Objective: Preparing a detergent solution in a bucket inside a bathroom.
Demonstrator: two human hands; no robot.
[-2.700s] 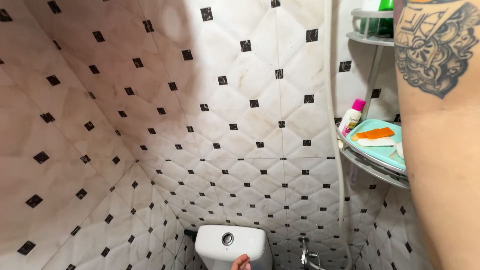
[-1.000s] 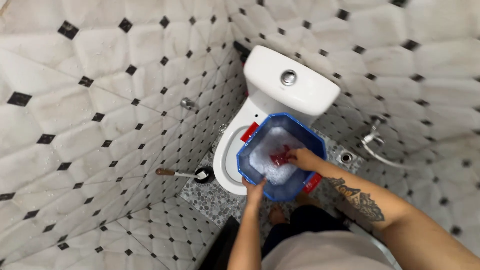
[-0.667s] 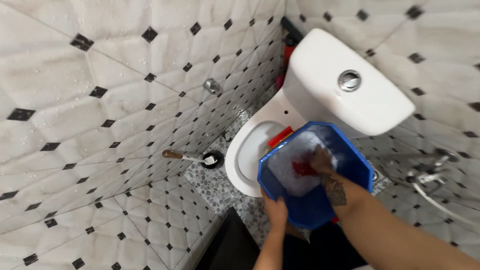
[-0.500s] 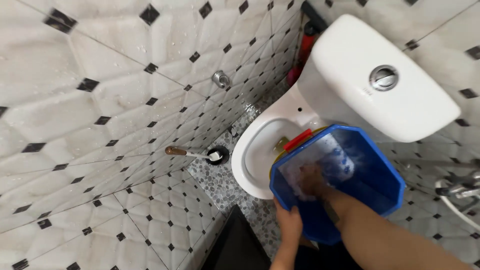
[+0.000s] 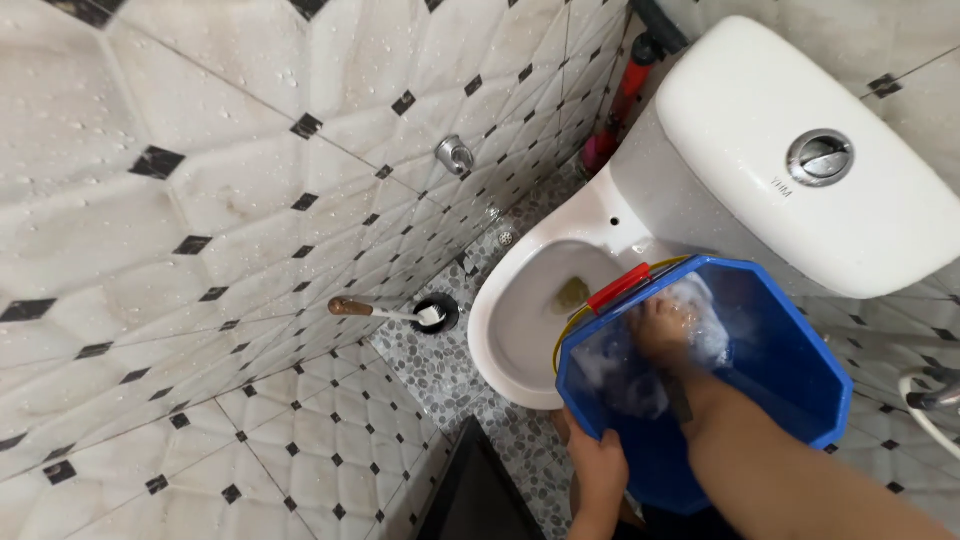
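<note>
Bucket (image 5: pixel 760 390): blue, eight-sided, suds inside, red-gripped handle folded at the far rim, held tilted over the toilet (image 5: pixel 530 330) bowl. Left hand (image 5: pixel 597 470) clamps the near rim. Right hand (image 5: pixel 665 325) sunk in foam; whether it grips anything, cannot tell. Step looks like working the soapy water. Next move needs a steady rim hold.

Bucket (image 5: pixel 770 400), lower right: blue plastic, glossy, wet; white foam inside, red plastic grip on handle. Toilet bowl (image 5: pixel 520 330) + tank (image 5: pixel 760 190), center/upper right: white glazed ceramic, smooth, shiny; chrome metal flush btn. Wall tiles (image 5: pixel 200 200), left: glossy, water drops. Floor: rough pebble. Brush (image 5: pixel 375 311), center left: wood handle.
</note>
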